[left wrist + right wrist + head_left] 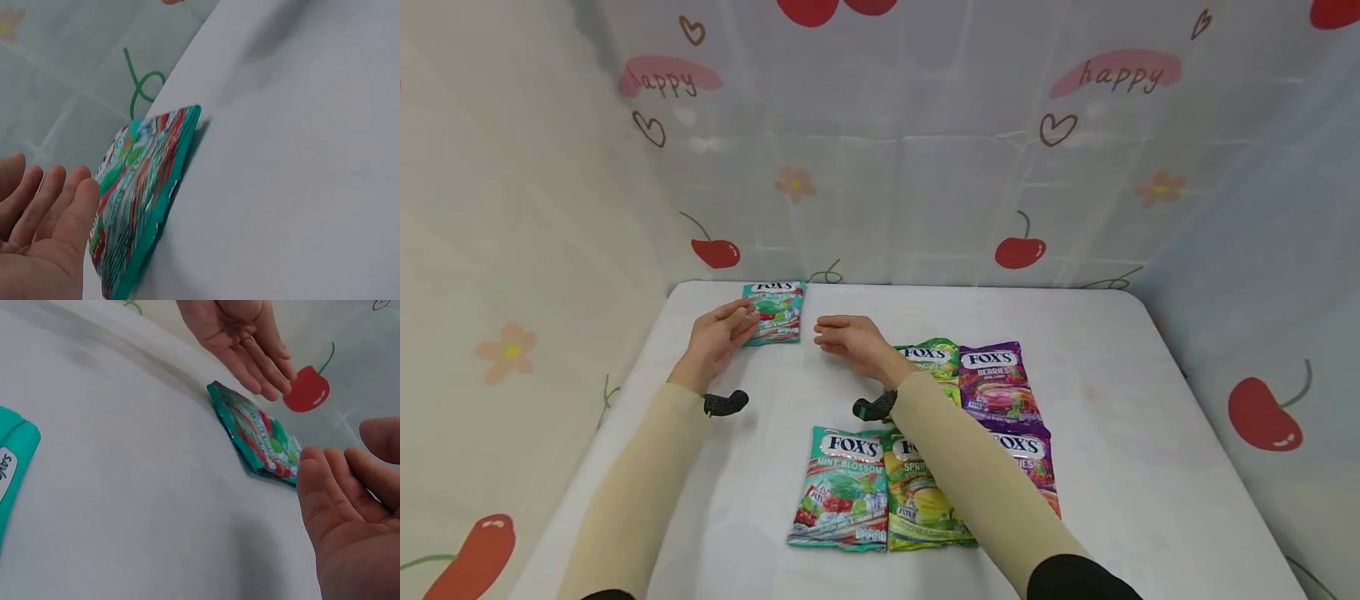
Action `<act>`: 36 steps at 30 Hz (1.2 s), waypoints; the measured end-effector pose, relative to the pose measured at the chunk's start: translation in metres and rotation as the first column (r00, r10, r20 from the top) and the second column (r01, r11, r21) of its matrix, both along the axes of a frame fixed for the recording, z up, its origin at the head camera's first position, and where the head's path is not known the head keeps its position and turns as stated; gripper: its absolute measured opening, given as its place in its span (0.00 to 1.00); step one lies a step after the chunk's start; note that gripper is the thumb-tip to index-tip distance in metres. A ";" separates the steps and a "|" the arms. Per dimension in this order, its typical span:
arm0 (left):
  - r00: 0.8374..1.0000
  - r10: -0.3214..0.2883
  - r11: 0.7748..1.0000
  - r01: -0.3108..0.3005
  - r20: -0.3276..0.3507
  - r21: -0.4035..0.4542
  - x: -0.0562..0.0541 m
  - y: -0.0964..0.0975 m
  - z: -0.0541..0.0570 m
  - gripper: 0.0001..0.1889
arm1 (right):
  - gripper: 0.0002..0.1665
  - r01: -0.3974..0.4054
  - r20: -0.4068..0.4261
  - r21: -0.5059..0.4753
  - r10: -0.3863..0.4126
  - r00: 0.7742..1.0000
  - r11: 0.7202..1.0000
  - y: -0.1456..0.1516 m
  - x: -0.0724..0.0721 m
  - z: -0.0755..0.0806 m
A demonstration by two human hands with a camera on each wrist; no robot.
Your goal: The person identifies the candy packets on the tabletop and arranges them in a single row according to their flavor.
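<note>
A teal Fox's Mint Blossom candy bag [781, 315] lies flat at the table's back left. My left hand [718, 337] is at its left side, fingers extended over the edge of the bag; whether they touch it I cannot tell. In the left wrist view those fingers [62, 206] are relaxed beside the candy bag [140, 200]. To the right of the bag my right hand [856, 343] hovers, holding nothing. The right wrist view shows its fingers [331, 487] loosely bent, apart from the bag [259, 434].
Nearer me lie another teal bag [842, 492], green-yellow bags [925, 508] and purple bags [1000, 387] in two rows. My right forearm [977, 467] passes over them and hides parts. A printed curtain [895, 208] stands behind the white table [1150, 467].
</note>
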State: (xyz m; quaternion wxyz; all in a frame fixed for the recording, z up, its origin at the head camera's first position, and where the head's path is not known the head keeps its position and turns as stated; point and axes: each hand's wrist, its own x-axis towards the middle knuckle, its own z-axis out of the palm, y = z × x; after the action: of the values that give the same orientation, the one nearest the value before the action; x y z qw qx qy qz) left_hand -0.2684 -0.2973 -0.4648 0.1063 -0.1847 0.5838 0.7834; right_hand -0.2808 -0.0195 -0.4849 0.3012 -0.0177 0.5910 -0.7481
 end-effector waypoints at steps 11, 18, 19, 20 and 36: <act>0.986 -0.159 0.985 0.155 -0.059 -0.072 0.018 0.029 -0.016 0.32 | 0.25 -0.055 -0.180 0.154 0.082 0.980 0.987 0.049 0.021 0.014; 0.972 -0.233 0.970 0.230 -0.033 -0.079 0.036 0.046 -0.030 0.31 | 0.25 -0.083 -0.244 0.192 0.129 0.961 0.978 0.079 0.042 0.026; 0.969 -0.246 0.967 0.242 -0.036 -0.080 0.040 0.049 -0.031 0.31 | 0.25 -0.089 -0.257 0.203 0.141 0.956 0.975 0.083 0.044 0.027; 0.965 -0.261 0.963 0.257 -0.039 -0.086 0.043 0.052 -0.032 0.31 | 0.26 -0.096 -0.267 0.210 0.152 0.952 0.973 0.087 0.047 0.027; 0.922 -0.378 0.924 0.369 -0.082 -0.101 0.088 0.083 -0.038 0.31 | 0.28 -0.120 -0.270 0.262 0.192 0.944 0.958 0.136 0.091 0.023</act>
State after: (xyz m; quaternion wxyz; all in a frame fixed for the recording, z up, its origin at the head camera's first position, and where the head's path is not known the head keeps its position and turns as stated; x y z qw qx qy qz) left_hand -0.1806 -0.2147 -0.5028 0.2165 -0.0350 0.6453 0.7318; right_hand -0.1894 0.1161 -0.4615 0.2689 -0.1384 0.7124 -0.6332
